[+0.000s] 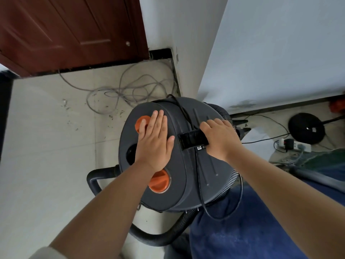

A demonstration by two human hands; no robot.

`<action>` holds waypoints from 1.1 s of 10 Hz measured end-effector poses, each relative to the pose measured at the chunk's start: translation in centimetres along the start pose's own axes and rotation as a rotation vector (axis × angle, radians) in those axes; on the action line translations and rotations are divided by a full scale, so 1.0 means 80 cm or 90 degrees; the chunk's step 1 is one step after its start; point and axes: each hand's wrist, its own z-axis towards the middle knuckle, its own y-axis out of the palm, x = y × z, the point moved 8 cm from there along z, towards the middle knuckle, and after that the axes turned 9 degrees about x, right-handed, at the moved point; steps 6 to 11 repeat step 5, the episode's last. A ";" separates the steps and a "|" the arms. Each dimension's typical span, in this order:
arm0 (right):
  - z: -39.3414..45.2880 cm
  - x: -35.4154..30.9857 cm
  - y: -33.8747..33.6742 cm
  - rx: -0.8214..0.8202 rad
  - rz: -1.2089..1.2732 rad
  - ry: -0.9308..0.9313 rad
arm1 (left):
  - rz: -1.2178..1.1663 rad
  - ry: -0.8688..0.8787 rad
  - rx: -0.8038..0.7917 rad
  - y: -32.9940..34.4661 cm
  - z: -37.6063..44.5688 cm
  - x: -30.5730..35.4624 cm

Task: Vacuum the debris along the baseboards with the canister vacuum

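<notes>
1. Canister vacuum (179, 156) stands on the tiled floor (46, 146) directly under the person, just short of the wall corner (188, 71), with its hose (149, 238) looping round the near side.
2. Left hand (154, 144) lies flat on the lid, fingers straight and together, gripping nothing; its fingertips reach an orange cap (141, 124), and a second orange cap (159, 181) sits by the wrist.
3. Right hand (220, 139) has its grip curled around the black carry handle (192, 140) at the lid's middle, so this hand looks better placed to lift or drag.
4. Debris (112, 114) is scattered ahead and to the left, among a loose grey cable (130, 86), toward the dark baseboard (160, 54) beside the door (65, 30).
5. Open floor lies to the left; on the right, black cords (268, 118), a power strip (295, 145) and a round black base (306, 128) crowd the wall, so moving left-forward seems the freer path. The grey cable could snag wheels or hose.
</notes>
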 end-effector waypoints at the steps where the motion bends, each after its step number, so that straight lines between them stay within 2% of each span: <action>1: -0.006 0.006 0.003 -0.007 0.015 -0.021 | -0.001 0.003 -0.001 0.000 -0.001 0.001; 2: -0.017 0.014 0.004 -0.001 0.055 -0.043 | 0.007 -0.004 -0.014 0.000 0.000 0.002; 3: -0.023 0.019 0.006 0.048 0.120 -0.065 | 0.034 -0.013 -0.030 0.000 0.000 0.000; 4: -0.021 0.023 -0.024 0.132 0.230 -0.040 | 0.048 -0.011 -0.036 0.001 -0.002 0.000; 5: -0.025 0.030 -0.091 0.240 0.439 0.030 | 0.049 -0.005 -0.033 0.001 0.002 0.000; 11: -0.025 0.030 -0.091 0.240 0.439 0.030 | 0.049 -0.005 -0.033 0.001 0.002 0.000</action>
